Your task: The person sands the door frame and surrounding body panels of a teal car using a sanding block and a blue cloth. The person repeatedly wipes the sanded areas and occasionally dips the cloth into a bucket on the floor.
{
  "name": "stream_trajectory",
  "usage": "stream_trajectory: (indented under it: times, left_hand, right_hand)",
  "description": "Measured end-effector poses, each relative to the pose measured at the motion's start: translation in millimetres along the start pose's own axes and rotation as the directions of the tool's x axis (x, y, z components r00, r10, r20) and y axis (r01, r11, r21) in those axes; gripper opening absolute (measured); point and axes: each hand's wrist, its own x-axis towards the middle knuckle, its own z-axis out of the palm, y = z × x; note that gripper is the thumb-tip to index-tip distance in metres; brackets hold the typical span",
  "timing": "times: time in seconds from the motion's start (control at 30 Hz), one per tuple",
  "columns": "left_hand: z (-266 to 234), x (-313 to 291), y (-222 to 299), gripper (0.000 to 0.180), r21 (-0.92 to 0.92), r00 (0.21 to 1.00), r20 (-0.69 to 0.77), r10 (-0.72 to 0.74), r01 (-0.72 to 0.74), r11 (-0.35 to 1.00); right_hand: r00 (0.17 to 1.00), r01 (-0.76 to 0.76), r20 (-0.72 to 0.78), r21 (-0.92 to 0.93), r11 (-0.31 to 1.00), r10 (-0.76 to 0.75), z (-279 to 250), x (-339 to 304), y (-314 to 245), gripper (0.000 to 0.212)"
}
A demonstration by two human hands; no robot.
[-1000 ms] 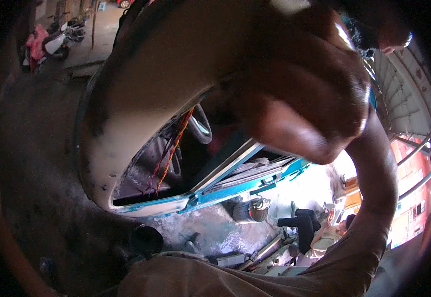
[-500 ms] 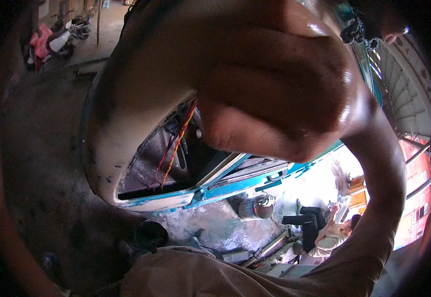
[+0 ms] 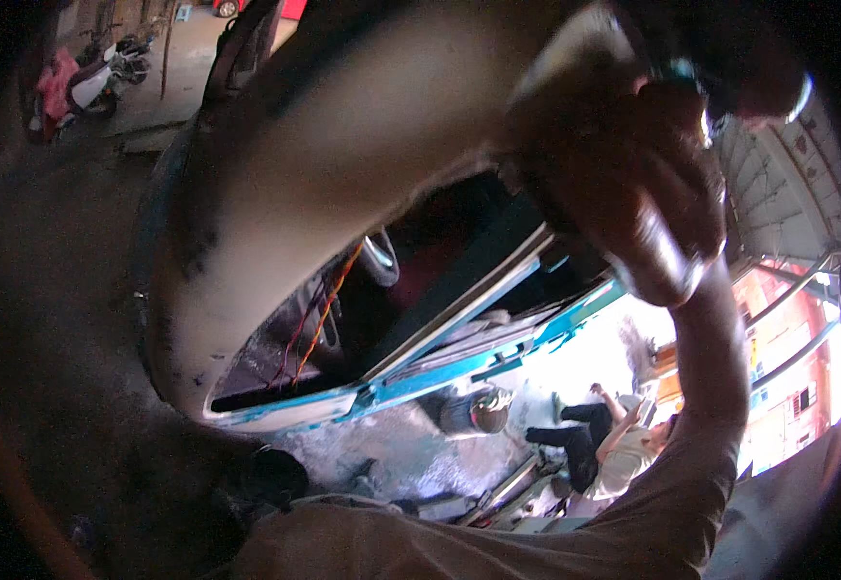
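My right hand is at the upper right, at the end of a bare forearm rising from the lower right. Its fingers look curled and press against a pale, smooth vehicle body panel with dark scuffs. Whatever lies under the fingers is hidden by the hand and shadow. Beneath the panel is a window opening with a teal frame, its paint worn. Red and yellow twisted wires hang inside it. A dark, blurred shape at the top right cannot be made out. My left hand is not in view.
A bucket and a dark round container stand on the stained floor. Beyond them a seated person in dark trousers is near long pieces of scrap. A motorbike with a red cover is parked at the upper left.
My right hand has moved right along the panel and now looks smaller, baring more of the pale surface and window opening. The whole view has shifted slightly.
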Motion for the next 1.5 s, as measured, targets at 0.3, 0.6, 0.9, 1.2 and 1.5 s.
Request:
stream_trajectory:
  times: [0.3, 0.6, 0.9, 1.2, 1.5]
  left_hand:
    - [-4.2, -0.6, -2.0, 0.05, 0.007, 1.0, -0.01, 0.006, -0.006, 1.0]
    - [-3.0, 0.4, -0.8, 0.051, 0.005, 1.0, -0.008, -0.001, 0.002, 1.0]
    - [1.9, 5.6, -2.0, 0.051, -0.051, 0.999, -0.019, 0.037, -0.037, 0.998]
    - [-10.8, -4.6, -1.0, 0.051, 0.05, 0.999, -0.004, -0.045, 0.045, 0.998]
    - [-13.6, 10.3, 5.1, 0.051, -0.001, 0.999, 0.037, 0.018, -0.018, 1.0]
  right_hand:
    - [0.983, -0.107, -0.143, 0.056, 0.993, 0.114, 5.7, 6.0, -15.5, 0.051]
    - [0.986, -0.113, -0.123, 0.039, 0.993, 0.117, 9.1, 27.6, -10.2, 0.019]
    - [0.991, 0.046, -0.128, 0.038, 0.998, -0.041, 15.4, 45.4, -2.8, 0.012]
    - [0.97, 0.08, -0.229, 0.012, 0.997, -0.075, 39.0, 63.1, 3.2, 0.021]
    - [0.978, 0.026, -0.207, 0.041, 0.999, -0.017, 30.6, 63.1, -17.0, 0.032]
